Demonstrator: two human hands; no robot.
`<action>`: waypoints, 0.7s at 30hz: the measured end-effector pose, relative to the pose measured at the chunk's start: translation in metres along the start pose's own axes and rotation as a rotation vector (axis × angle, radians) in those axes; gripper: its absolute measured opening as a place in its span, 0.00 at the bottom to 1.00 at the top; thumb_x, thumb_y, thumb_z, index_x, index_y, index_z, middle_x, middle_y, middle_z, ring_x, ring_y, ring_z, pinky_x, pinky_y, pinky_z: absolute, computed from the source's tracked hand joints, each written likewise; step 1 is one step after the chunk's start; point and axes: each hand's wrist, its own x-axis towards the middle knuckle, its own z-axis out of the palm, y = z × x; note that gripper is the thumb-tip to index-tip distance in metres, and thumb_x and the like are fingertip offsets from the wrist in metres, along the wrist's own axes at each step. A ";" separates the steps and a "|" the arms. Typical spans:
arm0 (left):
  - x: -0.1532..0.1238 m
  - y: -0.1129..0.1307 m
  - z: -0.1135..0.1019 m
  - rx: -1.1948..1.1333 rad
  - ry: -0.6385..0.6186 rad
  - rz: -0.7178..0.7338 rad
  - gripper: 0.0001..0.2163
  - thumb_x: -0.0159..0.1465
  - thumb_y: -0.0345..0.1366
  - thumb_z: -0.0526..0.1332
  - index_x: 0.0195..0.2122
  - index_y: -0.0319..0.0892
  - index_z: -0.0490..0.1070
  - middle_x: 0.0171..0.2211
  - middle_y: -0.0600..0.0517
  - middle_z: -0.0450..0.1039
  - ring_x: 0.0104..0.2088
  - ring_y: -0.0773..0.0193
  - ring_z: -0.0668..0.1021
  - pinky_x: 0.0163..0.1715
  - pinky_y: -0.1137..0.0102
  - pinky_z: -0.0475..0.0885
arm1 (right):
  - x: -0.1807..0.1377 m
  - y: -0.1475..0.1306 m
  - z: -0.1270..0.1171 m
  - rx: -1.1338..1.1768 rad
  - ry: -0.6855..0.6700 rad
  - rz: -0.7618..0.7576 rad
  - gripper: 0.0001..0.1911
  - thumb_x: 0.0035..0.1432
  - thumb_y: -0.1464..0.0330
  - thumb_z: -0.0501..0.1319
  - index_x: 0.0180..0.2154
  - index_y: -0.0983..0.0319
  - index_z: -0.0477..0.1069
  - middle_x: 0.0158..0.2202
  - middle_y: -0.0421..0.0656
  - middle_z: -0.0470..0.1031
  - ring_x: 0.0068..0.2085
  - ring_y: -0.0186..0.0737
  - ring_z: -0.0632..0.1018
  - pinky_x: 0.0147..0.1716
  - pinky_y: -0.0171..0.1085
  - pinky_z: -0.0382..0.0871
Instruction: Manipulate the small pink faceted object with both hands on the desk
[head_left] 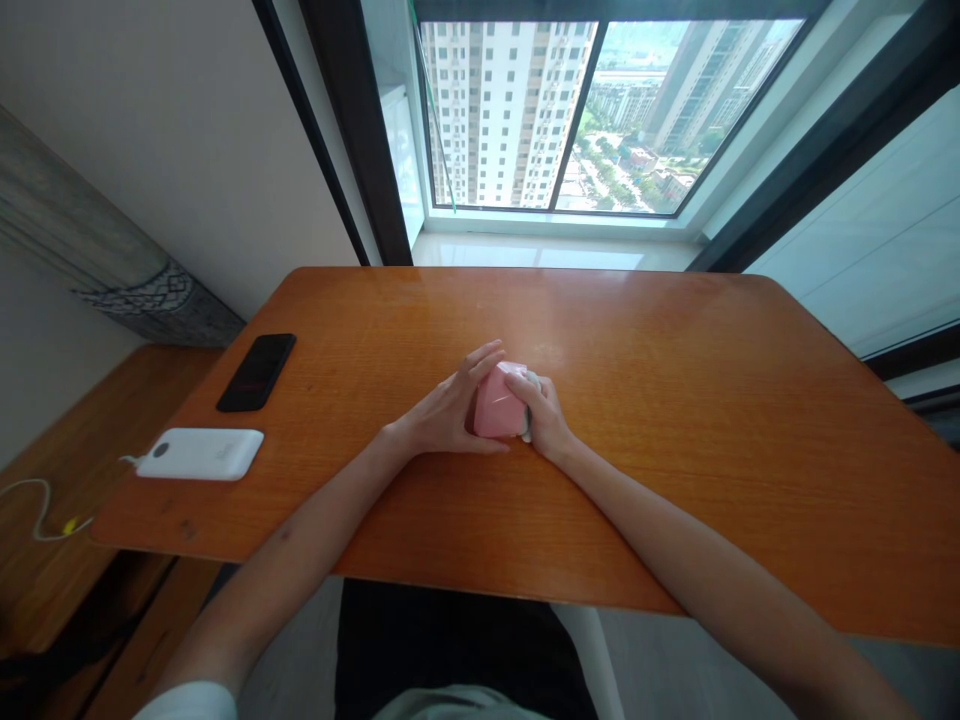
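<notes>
A small pink boxy thing (498, 404) with shiny facets is at the middle of the table, between my two hands; its exact kind is not clear. My left hand (459, 403) cups it from the left, fingers along the far side and thumb stretched along the near side. Gripping it from the right is my right hand (545, 418), the thumb pressed on its upper face. A whitish-grey part (528, 410) shows at the right side of the pink thing, mostly hidden by the right hand's fingers.
On the brown wooden table (712, 420), a black phone (257, 372) lies at the left. Nearer me is a white power bank-like device (201, 454) with a white cable (43, 510) trailing off the left edge. A window (555, 120) stands beyond the far edge.
</notes>
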 end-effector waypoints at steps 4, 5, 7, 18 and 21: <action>0.000 -0.002 -0.001 0.111 -0.017 0.083 0.62 0.59 0.51 0.80 0.82 0.56 0.36 0.81 0.35 0.47 0.80 0.36 0.59 0.75 0.38 0.67 | 0.000 0.001 -0.001 -0.019 0.000 0.010 0.31 0.60 0.41 0.69 0.24 0.59 0.68 0.17 0.36 0.66 0.17 0.31 0.62 0.15 0.34 0.51; 0.000 -0.001 -0.001 0.124 -0.017 0.088 0.62 0.60 0.50 0.80 0.82 0.55 0.35 0.81 0.34 0.47 0.80 0.36 0.59 0.75 0.38 0.67 | 0.000 0.001 -0.001 -0.018 0.000 0.008 0.31 0.60 0.41 0.69 0.24 0.59 0.68 0.17 0.36 0.66 0.17 0.31 0.62 0.15 0.34 0.51; 0.000 0.002 -0.002 0.141 -0.026 0.075 0.62 0.60 0.48 0.79 0.83 0.52 0.35 0.81 0.34 0.48 0.80 0.36 0.60 0.76 0.39 0.65 | 0.000 0.002 -0.001 -0.011 0.001 0.005 0.31 0.60 0.41 0.69 0.24 0.59 0.68 0.17 0.36 0.65 0.18 0.31 0.62 0.16 0.34 0.51; 0.002 0.010 -0.005 0.153 -0.020 -0.003 0.60 0.57 0.49 0.80 0.81 0.48 0.42 0.75 0.34 0.60 0.74 0.36 0.71 0.73 0.44 0.71 | 0.001 0.001 0.002 -0.023 0.029 -0.017 0.31 0.60 0.40 0.67 0.25 0.58 0.66 0.20 0.35 0.64 0.22 0.31 0.62 0.20 0.34 0.55; 0.002 0.007 -0.006 0.172 -0.020 0.000 0.61 0.56 0.52 0.81 0.81 0.49 0.41 0.74 0.35 0.62 0.73 0.36 0.72 0.73 0.44 0.71 | 0.000 -0.001 0.003 -0.059 0.036 -0.028 0.33 0.62 0.38 0.65 0.24 0.58 0.66 0.19 0.36 0.64 0.21 0.32 0.63 0.20 0.34 0.54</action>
